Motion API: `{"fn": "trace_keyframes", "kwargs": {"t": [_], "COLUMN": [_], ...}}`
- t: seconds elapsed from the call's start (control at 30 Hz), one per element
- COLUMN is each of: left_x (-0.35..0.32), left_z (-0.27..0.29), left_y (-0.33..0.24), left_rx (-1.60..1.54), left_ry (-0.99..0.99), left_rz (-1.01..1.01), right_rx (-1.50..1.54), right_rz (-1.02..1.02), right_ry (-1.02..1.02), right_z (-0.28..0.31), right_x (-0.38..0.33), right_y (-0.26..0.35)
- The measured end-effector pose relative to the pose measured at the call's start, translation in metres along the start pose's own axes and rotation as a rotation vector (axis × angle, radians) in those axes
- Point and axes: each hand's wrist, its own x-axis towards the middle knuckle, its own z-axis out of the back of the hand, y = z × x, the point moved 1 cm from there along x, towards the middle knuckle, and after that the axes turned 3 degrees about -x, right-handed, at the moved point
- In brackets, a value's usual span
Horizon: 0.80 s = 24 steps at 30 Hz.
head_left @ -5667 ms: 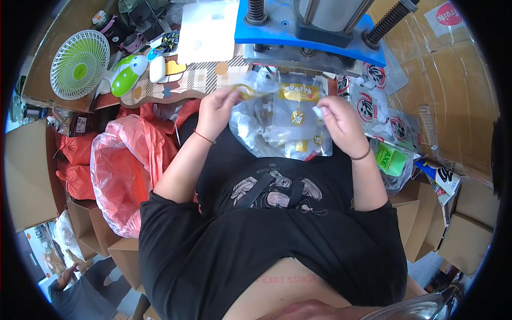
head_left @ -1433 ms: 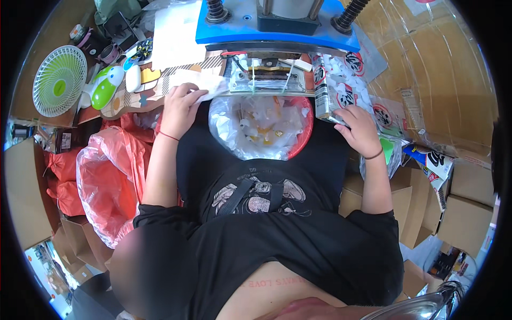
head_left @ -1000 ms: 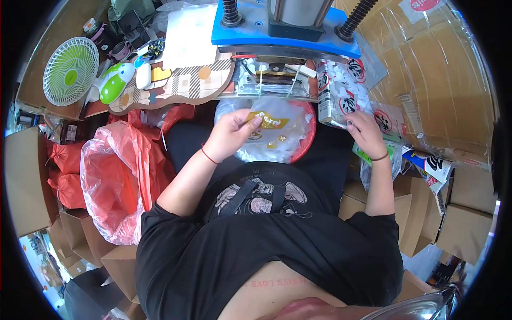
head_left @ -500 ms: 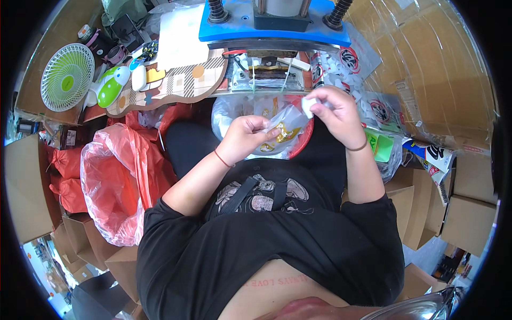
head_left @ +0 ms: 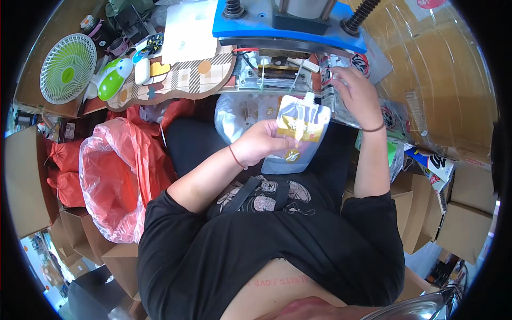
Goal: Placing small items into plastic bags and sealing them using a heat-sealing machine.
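My left hand [head_left: 260, 143] pinches a clear spout pouch [head_left: 305, 130] with yellow printing, held up over my lap. A white spout [head_left: 310, 97] stands in the top corner of the pouch. My right hand [head_left: 361, 101] is away from the pouch, above the right side of the workbench, with its thumb and fingers apart and nothing visible between them. Just by its fingertips lies a printed plastic sheet or bag [head_left: 327, 74]. Behind the pouch, a container with a clear plastic liner [head_left: 228, 120] holds more printed pouches, partly hidden.
A press with a blue plate [head_left: 261, 29] stands over a metal jig [head_left: 274, 74] ahead. A small fan [head_left: 66, 69] and a checked mat [head_left: 186, 80] are at the left. A red bag [head_left: 114, 181] stands open beside my left arm. Cardboard [head_left: 437, 80] walls the right.
My right hand has let go of the white spout and moved right, to the bench. The pouch is now upright and fully in view, with the spout in its corner.
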Motion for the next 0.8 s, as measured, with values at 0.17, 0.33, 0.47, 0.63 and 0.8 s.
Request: {"fn": "trace_keyframes", "kwargs": {"t": [0.17,0.33,0.47,0.63,0.8], "left_x": [0.032,0.052,0.043,0.013,-0.030], "left_z": [0.043,0.068,0.089,0.186,0.142], "left_y": [-0.022,-0.048,-0.069,-0.116,-0.082], "left_rx": [0.003,-0.095,0.413,1.713,2.137], "left_ry": [-0.092,-0.126,-0.683,-1.092,-0.622], "left_rz": [-0.077,-0.098,-0.291,-0.848,-0.613], "right_rx": [-0.166,-0.125,-0.114,-0.076,0.081], "right_rz": [-0.076,-0.151,-0.152,-0.105,-0.191], "right_ry": [0.140,0.043,0.001,-0.148,-0.241], "right_z": [-0.039,-0.049,-0.052,-0.045,-0.020], "right_x": [-0.027,-0.030,-0.031,-0.026,-0.038], "right_y": [-0.050,-0.042,-0.054,-0.046,-0.034]}}
